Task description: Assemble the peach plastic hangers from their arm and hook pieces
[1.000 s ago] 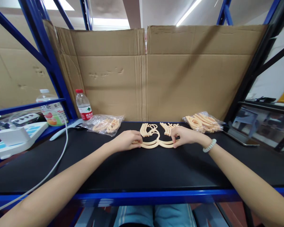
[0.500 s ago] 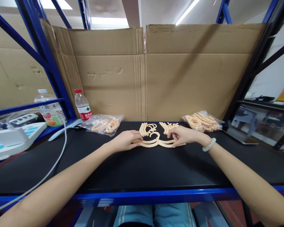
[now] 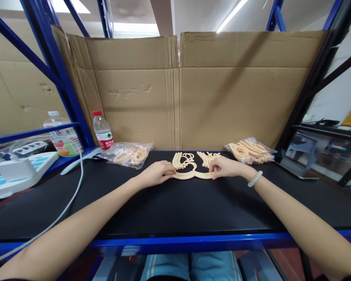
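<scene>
A peach plastic hanger-shaped piece (image 3: 190, 175) lies flat on the black shelf top (image 3: 175, 207). My left hand (image 3: 156, 173) is closed on its left end. My right hand (image 3: 224, 168), with a bead bracelet at the wrist, pinches its right end. Just behind the piece lie two small rows of the same peach parts (image 3: 183, 159), the right row (image 3: 207, 157) close to my right hand's knuckles.
Clear bags of peach parts sit at the back left (image 3: 130, 154) and back right (image 3: 250, 151). A water bottle (image 3: 103, 130), a white comb (image 3: 78, 160), a cable (image 3: 67, 203) and a charger (image 3: 14, 168) are on the left. A cardboard wall (image 3: 178, 89) closes the back. A tablet (image 3: 296, 168) lies right.
The loose stacked pieces between my hands have been drawn together into one tight bundle. My right hand slid slightly left and back along it; the left hand hardly moved.
</scene>
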Tool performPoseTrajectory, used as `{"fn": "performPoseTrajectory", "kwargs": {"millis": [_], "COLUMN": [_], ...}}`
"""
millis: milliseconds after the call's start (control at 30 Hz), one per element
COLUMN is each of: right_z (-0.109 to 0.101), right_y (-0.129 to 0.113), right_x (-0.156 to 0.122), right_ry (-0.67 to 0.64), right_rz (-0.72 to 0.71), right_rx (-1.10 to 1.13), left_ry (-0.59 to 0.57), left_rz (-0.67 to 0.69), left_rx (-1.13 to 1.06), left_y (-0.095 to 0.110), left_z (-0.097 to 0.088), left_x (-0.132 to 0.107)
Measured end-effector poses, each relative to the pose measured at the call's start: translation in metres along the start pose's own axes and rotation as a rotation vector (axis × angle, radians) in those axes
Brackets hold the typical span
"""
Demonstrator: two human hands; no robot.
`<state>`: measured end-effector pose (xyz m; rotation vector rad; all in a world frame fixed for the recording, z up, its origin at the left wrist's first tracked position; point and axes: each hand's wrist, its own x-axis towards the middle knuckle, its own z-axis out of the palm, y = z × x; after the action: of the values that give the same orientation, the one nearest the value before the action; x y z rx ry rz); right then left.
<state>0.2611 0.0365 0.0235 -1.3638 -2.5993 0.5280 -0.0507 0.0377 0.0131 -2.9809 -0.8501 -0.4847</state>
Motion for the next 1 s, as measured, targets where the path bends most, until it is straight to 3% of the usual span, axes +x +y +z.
{"fn": "performPoseTrajectory", "kwargs": {"millis": [467,567,733,1000], "right_z": [-0.001,-0.008,-0.014,-0.011], "right_y": [0.003,0.005,0.016,0.02], "right_x": [-0.002,-0.005,-0.005,-0.001], "right_ry": [0.041,0.143,0.433,0.586], "right_rz": [-0.037,-0.059,-0.045,-0.03], "right_rx": [-0.031,0.001,-0.002,-0.076], "left_ry": [0.025,0.104,0.247,0.377], "left_rz": [-0.001,-0.007,-0.044,-0.16], "left_rx": [-0.02,-0.031,-0.027,-0.033], "left_y": [-0.001,-0.001,-0.002,-0.008], "left_z": [0.001,0.0,-0.004,-0.004], "left_x": [-0.002,-0.002,-0.001,-0.001]}}
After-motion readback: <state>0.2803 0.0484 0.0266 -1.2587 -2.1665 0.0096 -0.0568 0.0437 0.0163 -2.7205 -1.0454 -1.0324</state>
